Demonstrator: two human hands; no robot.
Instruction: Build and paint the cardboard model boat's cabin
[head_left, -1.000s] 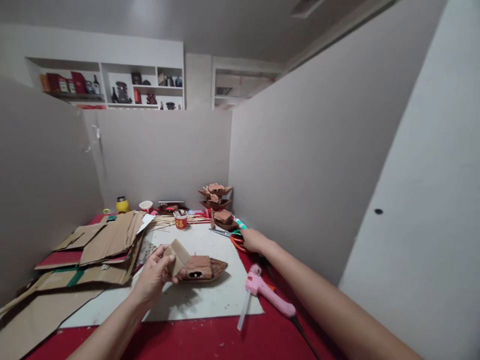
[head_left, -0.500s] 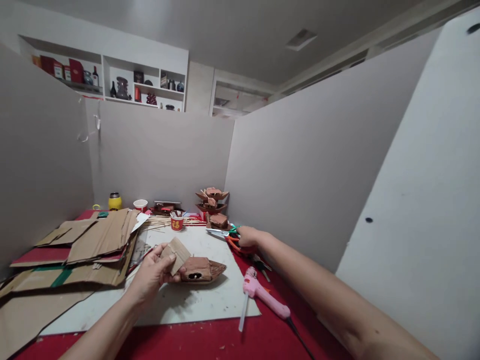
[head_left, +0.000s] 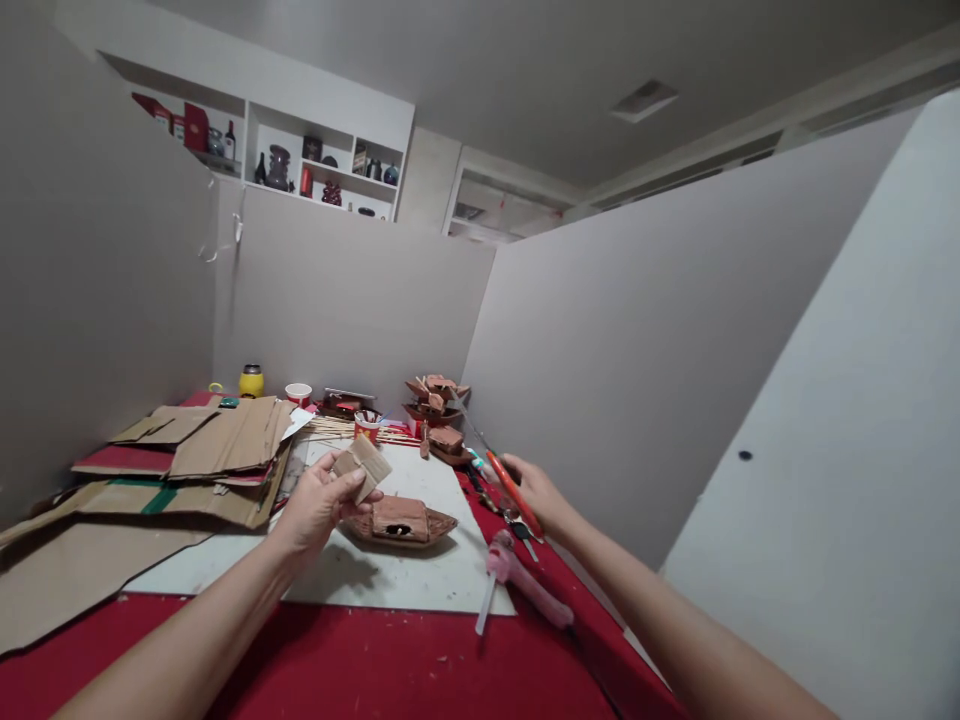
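Left hand [head_left: 319, 502]: fingers closed on a small cardboard piece [head_left: 366, 468], held up over the white board [head_left: 405, 592], left of centre. Right hand [head_left: 541, 492]: fingers gripping orange-handled scissors [head_left: 513, 491] near the worktop's right edge, blades pointing toward the far edge. Model boat [head_left: 401, 522], one, brown, roofed, side opening; on the white board, just beyond the cardboard piece's lower right. Hot glue gun [head_left: 531, 586], pink, clear stick protruding; near the right edge. Cardboard sheets [head_left: 232, 440], stacked, along the left edge. Smaller boats [head_left: 437, 408], several, far right corner. Yellow jar [head_left: 251, 383], far left corner. Worktop [head_left: 360, 660]: red covering.
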